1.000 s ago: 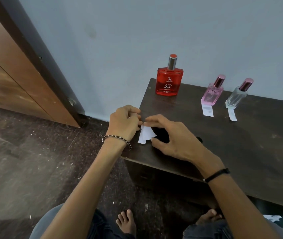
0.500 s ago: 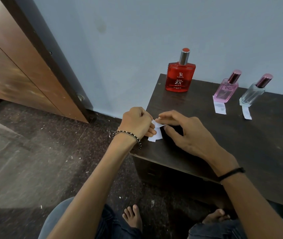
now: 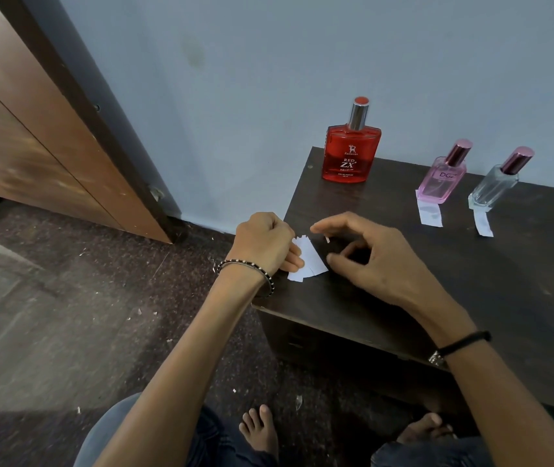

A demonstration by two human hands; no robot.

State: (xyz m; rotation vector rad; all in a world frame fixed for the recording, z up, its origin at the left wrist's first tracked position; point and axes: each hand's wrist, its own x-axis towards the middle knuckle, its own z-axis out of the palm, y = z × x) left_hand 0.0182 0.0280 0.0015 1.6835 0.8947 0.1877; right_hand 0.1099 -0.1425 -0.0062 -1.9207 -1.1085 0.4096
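The white slip (image 3: 308, 261) is seen as thin matt paper, ragged along its upper edge. The table (image 3: 471, 291) is made of dark wood, dull and lightly scuffed, with only a faint sheen. The red bottle (image 3: 351, 156), the pink bottle (image 3: 440, 183) and the clear bottle (image 3: 493, 185) are formed of smooth, glossy glass, and their caps are finished with a polished metallic shine. The paper strips (image 3: 430, 213) are matt. The wall (image 3: 269, 79) is painted matt, the door (image 3: 33, 139) is faced in satin wood veneer, and the floor (image 3: 50, 315) is left rough and speckled.
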